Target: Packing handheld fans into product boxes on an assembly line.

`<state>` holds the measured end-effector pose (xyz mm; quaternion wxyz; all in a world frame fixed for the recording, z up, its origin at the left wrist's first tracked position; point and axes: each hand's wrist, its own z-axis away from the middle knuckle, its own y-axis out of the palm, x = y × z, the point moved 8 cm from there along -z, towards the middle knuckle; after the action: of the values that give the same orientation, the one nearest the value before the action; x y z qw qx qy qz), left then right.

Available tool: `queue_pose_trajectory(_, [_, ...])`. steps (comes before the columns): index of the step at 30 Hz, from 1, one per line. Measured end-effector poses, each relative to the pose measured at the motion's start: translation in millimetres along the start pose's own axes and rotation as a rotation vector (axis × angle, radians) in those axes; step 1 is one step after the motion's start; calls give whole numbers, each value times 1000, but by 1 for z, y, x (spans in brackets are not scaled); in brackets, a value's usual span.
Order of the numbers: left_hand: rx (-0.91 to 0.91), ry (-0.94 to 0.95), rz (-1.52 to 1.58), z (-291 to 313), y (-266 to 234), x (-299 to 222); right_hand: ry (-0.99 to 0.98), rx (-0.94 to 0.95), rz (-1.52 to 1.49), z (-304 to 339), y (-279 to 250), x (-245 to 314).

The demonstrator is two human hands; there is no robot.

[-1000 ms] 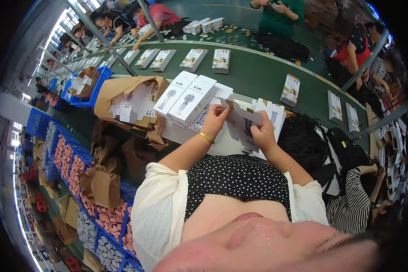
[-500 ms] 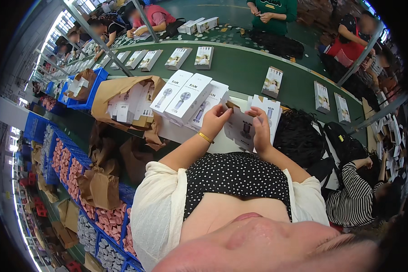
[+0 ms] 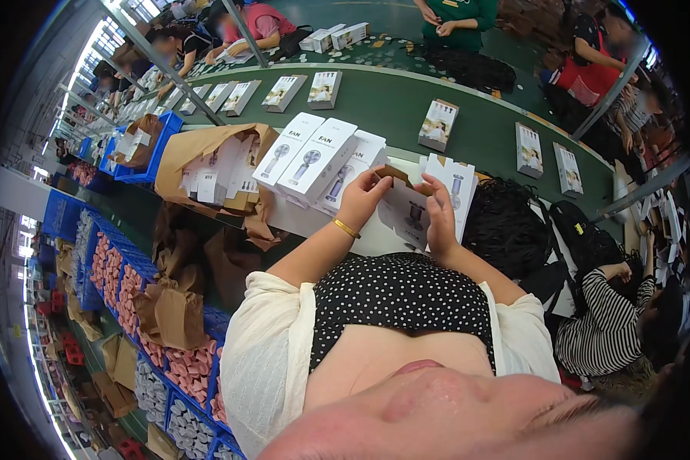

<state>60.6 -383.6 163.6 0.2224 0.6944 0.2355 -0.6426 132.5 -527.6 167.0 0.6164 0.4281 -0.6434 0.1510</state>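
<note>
Between my hands is a fan box (image 3: 401, 215), a thin white carton in shadow with a fan printed on it, its brown inner side showing at the open top. My left hand (image 3: 359, 198), with a yellow bracelet at the wrist, grips the box's upper left edge between thumb and fingers. My right hand (image 3: 439, 217) holds the right side, fingers bent over near the top edge. Several closed white fan boxes (image 3: 317, 162) stand to the left of my left hand. More flat-looking white cartons (image 3: 456, 184) stand just behind my right hand.
A green conveyor (image 3: 376, 115) carries spaced boxes. Left are a brown paper bag (image 3: 173, 170) of cartons, a blue crate (image 3: 165, 142) and blue bins of pink (image 3: 189, 373) and grey parts. Black straps (image 3: 511, 230) lie to the right. Several people work nearby.
The boxes on the conveyor have shifted left. At the top of the box in my hands, more of the brown inside shows. Both hands stay nearly in place.
</note>
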Motion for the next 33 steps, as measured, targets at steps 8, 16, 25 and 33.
queue_pose_trajectory(8, [85, 83, 49, 22, 23, 16, 65, -236, 78, -10, -24, -12])
queue_pose_trajectory(16, [199, 486, -484, 35, 35, -29, 96, -151, -15, -18, -23, -6])
queue_pose_trajectory(25, [350, 459, -454, 39, 31, -24, 472, 330, -46, -17, -16, 1])
queue_pose_trajectory(33, [284, 484, -390, 44, 33, -37, 594, 449, 327, -20, -9, 9])
